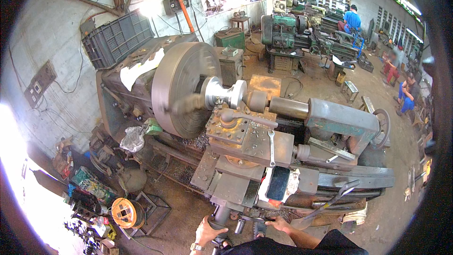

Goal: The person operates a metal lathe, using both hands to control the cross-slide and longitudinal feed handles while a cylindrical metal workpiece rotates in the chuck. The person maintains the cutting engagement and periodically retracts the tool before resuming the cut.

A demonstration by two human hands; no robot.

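A large metal lathe fills the middle of the view. Its round chuck point(177, 89) is blurred by spinning, and a shiny metal workpiece point(229, 93) sits between it and the tailstock point(342, 118). The tool post point(231, 125) stands close beside the workpiece. At the bottom, my left hand point(207, 231), with a wristwatch, is by the cross-slide's cylindrical hub point(222, 215), thumb and fingers apart. My right hand point(280, 225) reaches in from the right, fingers stretched toward the crank point(259, 226); its lower fingers are hard to make out.
A wrench point(272, 148) lies on the slide, and a phone point(278, 183) rests on a cloth beside it. Left of the lathe are a cable spool point(125, 212) and a grey crate point(118, 38). Green machines point(283, 30) stand behind. Several people sit farther off, one in blue point(351, 20).
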